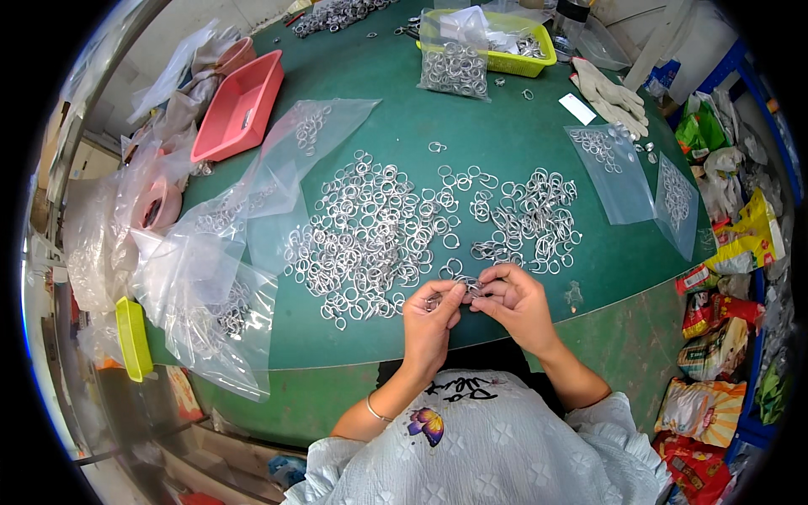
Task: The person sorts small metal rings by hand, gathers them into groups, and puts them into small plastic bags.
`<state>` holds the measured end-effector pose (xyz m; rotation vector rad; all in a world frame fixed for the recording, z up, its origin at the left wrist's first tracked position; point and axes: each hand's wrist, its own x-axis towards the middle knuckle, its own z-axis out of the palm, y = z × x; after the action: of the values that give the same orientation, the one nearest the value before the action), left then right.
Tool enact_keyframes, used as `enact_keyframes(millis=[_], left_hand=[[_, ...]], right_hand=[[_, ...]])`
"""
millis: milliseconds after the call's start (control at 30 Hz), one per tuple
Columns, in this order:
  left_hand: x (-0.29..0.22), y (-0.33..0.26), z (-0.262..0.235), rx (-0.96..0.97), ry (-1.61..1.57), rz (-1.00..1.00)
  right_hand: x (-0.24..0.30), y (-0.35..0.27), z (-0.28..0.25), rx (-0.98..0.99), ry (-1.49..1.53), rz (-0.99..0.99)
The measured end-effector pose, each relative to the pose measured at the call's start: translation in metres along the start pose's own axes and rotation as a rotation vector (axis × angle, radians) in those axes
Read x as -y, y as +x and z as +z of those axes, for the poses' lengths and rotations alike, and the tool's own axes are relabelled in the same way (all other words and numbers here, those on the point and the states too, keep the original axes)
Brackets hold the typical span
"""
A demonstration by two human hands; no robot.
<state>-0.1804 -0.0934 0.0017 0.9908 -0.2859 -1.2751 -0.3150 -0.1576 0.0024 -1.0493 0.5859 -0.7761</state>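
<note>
Close to the table's front edge, my left hand (430, 322) and my right hand (516, 305) are close together. Both are closed on small silver metal rings (471, 289) pinched between thumbs and fingers. More rings show inside the curled left fingers. Beyond my left hand spreads a wide pile of loose rings (362, 227). A smaller heap of rings (539, 215) lies beyond my right hand. A few single rings are scattered between the two piles. How the rings in my fingers fit together is too small to make out.
Clear plastic bags (202, 278) holding rings lie at the left, near a red tray (244, 105). A yellow-green basket (522, 42) and a filled ring bag (454, 67) stand at the back. Flat ring bags (619, 185) and work gloves (610, 94) lie right.
</note>
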Motion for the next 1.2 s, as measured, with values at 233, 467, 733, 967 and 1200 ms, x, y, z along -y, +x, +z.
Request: enact_keyframes(millis=[233, 467, 733, 967, 1200], left_hand=[[0.004, 0.001, 0.000, -0.037, -0.049, -0.009], [0.007, 0.005, -0.004, 0.008, -0.269, -0.145], [0.000, 0.002, -0.006, 0.036, -0.193, -0.068], [-0.011, 0.001, -0.010, 0.088, -0.156, -0.073], [-0.027, 0.007, -0.017, -0.017, -0.160, -0.061]], right_hand=[[0.011, 0.000, 0.008, -0.038, -0.019, -0.030], [0.014, 0.000, 0.008, -0.018, -0.048, -0.017], [0.015, 0.002, 0.001, -0.038, 0.072, 0.080], [0.009, 0.006, 0.005, -0.046, 0.173, 0.134], [0.005, 0.008, 0.002, 0.018, 0.174, 0.186]])
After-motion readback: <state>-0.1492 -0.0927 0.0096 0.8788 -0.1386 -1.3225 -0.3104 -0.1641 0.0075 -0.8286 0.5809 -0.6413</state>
